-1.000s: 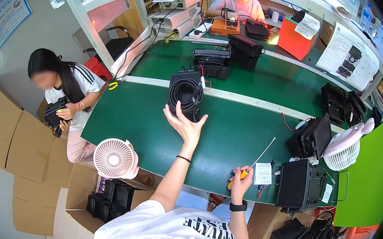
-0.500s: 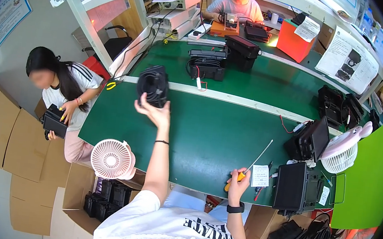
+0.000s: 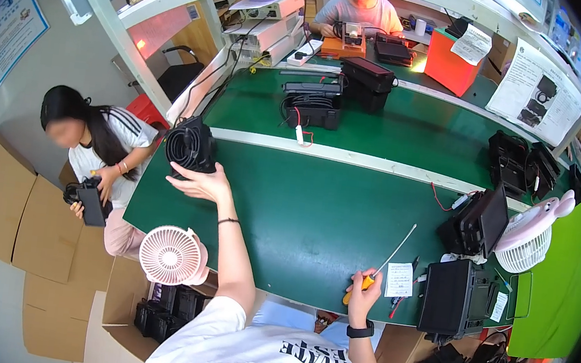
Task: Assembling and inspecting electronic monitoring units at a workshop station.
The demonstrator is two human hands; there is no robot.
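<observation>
At the table's far left corner is a black case (image 3: 193, 143) with a thick coil of black cable at its side. My left hand (image 3: 198, 184) is on its near side, fingers spread along the lower edge and thumb by the right corner; how firmly it grips cannot be seen. My right hand (image 3: 364, 295) is closed around the orange-yellow handle of a screwdriver (image 3: 392, 254), whose long shaft points away to the upper right. Beside that hand lies a small paper slip (image 3: 399, 280).
A pink fan (image 3: 171, 255) stands at the near left edge. Black cases (image 3: 446, 296) and another fan (image 3: 525, 244) crowd the right end. More cases (image 3: 313, 105) sit beyond the white rail (image 3: 349, 169). One person (image 3: 104, 153) sits left, another (image 3: 356, 13) works opposite.
My left hand and the black case have moved left and slightly nearer, to the table's left corner. The right hand still holds the screwdriver; the view has shifted a little.
</observation>
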